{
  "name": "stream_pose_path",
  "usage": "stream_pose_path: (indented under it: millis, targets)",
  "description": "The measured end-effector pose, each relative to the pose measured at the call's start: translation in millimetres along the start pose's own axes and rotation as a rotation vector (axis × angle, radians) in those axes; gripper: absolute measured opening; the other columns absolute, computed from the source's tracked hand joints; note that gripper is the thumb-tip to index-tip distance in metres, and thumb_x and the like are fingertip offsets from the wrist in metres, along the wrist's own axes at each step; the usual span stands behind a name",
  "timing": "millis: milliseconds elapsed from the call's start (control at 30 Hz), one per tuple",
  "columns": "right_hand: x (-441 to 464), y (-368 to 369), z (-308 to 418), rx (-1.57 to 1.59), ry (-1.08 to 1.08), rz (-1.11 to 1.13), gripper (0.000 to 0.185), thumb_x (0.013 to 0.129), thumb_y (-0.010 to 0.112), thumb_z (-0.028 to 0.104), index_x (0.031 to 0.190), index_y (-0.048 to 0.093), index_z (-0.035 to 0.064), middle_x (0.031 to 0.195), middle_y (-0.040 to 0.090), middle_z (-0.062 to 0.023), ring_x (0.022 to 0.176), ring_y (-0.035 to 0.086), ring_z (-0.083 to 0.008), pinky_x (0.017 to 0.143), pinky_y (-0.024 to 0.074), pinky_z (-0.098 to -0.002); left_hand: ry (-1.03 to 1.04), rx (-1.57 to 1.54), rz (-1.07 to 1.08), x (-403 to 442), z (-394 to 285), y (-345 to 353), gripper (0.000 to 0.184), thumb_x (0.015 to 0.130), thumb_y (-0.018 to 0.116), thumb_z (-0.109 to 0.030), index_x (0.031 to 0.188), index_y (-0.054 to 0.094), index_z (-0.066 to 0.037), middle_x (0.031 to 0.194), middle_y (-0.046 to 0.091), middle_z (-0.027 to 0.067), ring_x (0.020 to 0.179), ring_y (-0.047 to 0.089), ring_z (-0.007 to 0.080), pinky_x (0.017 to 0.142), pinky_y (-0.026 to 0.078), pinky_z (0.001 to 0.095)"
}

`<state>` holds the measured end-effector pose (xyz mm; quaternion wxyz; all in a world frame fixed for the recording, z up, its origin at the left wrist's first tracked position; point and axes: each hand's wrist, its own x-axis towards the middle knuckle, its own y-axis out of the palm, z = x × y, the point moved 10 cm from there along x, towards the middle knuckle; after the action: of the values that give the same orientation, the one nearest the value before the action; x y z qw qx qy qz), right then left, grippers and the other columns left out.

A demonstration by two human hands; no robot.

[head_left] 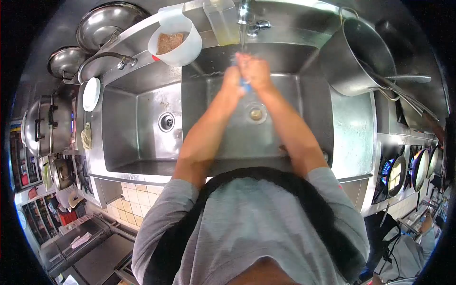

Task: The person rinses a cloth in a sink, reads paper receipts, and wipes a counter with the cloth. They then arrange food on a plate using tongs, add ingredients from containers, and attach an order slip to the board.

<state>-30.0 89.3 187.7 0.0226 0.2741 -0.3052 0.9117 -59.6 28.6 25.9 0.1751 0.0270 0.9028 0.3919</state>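
My left hand [231,80] and my right hand [256,71] are pressed together over the right sink basin [285,142], under the chrome tap [245,14]. Water runs from the spout onto them. Both hands are closed and blurred by motion. Between the palms a small blue thing [245,86] shows, mostly hidden by the fingers; its kind cannot be made out. Below the hands lies the basin's drain [256,113], with something pale in it.
Left of the tap stand a white plastic tub [183,53] with a brown scouring pad [169,43] and a clear container [222,26]. A large pot [339,61] holding long-handled utensils sits to the right. The left basin [152,104] has a drain; a white dish [91,94] lies beside it.
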Motion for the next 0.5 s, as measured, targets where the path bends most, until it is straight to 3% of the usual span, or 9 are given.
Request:
stream_pose_path:
  millis: [67, 100, 167, 267, 333, 367, 400, 467, 500]
  targets:
    - [14.9, -0.8, -20.5, -0.201, 0.270, 0.118, 0.032, 0.085, 0.054, 0.038, 0.071, 0.064, 0.0107, 0.074, 0.065, -0.0151, 0.076, 0.064, -0.0316, 0.067, 0.0509, -0.0414, -0.070, -0.013, -0.294, -35.1, -18.7, 20.2, 0.018, 0.088, 0.054, -0.027, 0.085, 0.058, -0.010, 0.078, 0.060, 0.0056, 0.063, 0.059, 0.0181, 0.054, 0.049, 0.0266]
    - [13.5, -4.9, -15.6, -0.131, 0.183, -0.022, 0.027, 0.082, 0.058, 0.034, 0.070, 0.064, 0.0103, 0.068, 0.063, -0.0159, 0.070, 0.063, -0.0341, 0.064, 0.0497, -0.0452, -0.084, 0.081, -0.286, -33.4, -21.0, 16.7, 0.021, 0.089, 0.052, -0.031, 0.088, 0.058, -0.011, 0.079, 0.060, 0.0045, 0.071, 0.060, 0.0184, 0.062, 0.050, 0.0341]
    - [1.4, -5.7, 27.0, -0.055, 0.001, -0.033, 0.027, 0.085, 0.056, 0.032, 0.069, 0.060, 0.0106, 0.064, 0.060, -0.0148, 0.063, 0.060, -0.0337, 0.059, 0.0471, -0.0450, -0.032, -0.170, 0.180, -10.9, -15.9, 11.9, 0.024, 0.090, 0.049, -0.034, 0.089, 0.057, -0.011, 0.081, 0.059, 0.0049, 0.077, 0.059, 0.0195, 0.068, 0.050, 0.0389]
    - [-13.7, -9.5, 63.5, 0.006, -0.209, -0.059, 0.025, 0.087, 0.055, 0.030, 0.070, 0.059, 0.0109, 0.064, 0.060, -0.0134, 0.060, 0.059, -0.0332, 0.055, 0.0458, -0.0442, 0.255, -0.016, 0.278, -26.6, -40.4, 15.4, 0.031, 0.093, 0.043, -0.038, 0.096, 0.056, -0.009, 0.083, 0.059, 0.0070, 0.085, 0.058, 0.0230, 0.076, 0.048, 0.0454]
    - [-2.2, -7.0, 39.0, -0.035, -0.258, -0.085, 0.023, 0.085, 0.058, 0.031, 0.077, 0.064, 0.0109, 0.072, 0.064, -0.0130, 0.068, 0.062, -0.0329, 0.061, 0.0484, -0.0431, 0.212, -0.006, -0.073, -20.3, -34.5, -8.0, 0.031, 0.094, 0.041, -0.035, 0.097, 0.056, -0.008, 0.081, 0.059, 0.0084, 0.084, 0.058, 0.0239, 0.078, 0.049, 0.0432]
    - [3.3, -6.4, 29.5, -0.051, -0.280, -0.101, 0.023, 0.084, 0.060, 0.032, 0.080, 0.067, 0.0109, 0.076, 0.066, -0.0128, 0.072, 0.064, -0.0327, 0.063, 0.0497, -0.0426, 0.068, -0.224, 0.151, -22.1, -32.4, 20.5, 0.029, 0.094, 0.043, -0.032, 0.102, 0.056, -0.006, 0.086, 0.060, 0.0098, 0.085, 0.058, 0.0250, 0.082, 0.048, 0.0413]
    - [17.4, -4.4, 8.4, -0.152, -0.105, -0.018, 0.024, 0.084, 0.059, 0.033, 0.080, 0.067, 0.0107, 0.076, 0.066, -0.0131, 0.070, 0.064, -0.0325, 0.062, 0.0494, -0.0429, -0.120, -0.406, 0.341, -30.2, -29.8, 48.4, 0.029, 0.093, 0.046, -0.028, 0.107, 0.055, -0.005, 0.091, 0.061, 0.0112, 0.087, 0.059, 0.0262, 0.085, 0.048, 0.0394]
    - [43.9, -15.1, -30.8, -0.353, 0.244, 0.142, 0.027, 0.085, 0.059, 0.035, 0.080, 0.067, 0.0102, 0.077, 0.066, -0.0137, 0.068, 0.064, -0.0321, 0.060, 0.0490, -0.0433, -0.092, -0.097, -0.325, -60.5, -43.5, 17.5, 0.031, 0.090, 0.052, -0.026, 0.112, 0.055, -0.004, 0.095, 0.062, 0.0125, 0.084, 0.060, 0.0295, 0.082, 0.051, 0.0353]
    - [50.9, -9.9, -42.6, -0.222, 0.270, 0.200, 0.034, 0.082, 0.062, 0.042, 0.079, 0.065, 0.0084, 0.071, 0.065, -0.0128, 0.057, 0.063, -0.0279, 0.054, 0.0480, -0.0413, -0.109, -0.166, -0.257, -50.2, -33.6, -8.4, 0.028, 0.090, 0.052, -0.024, 0.110, 0.056, -0.005, 0.099, 0.061, 0.0124, 0.091, 0.058, 0.0281, 0.085, 0.049, 0.0387]
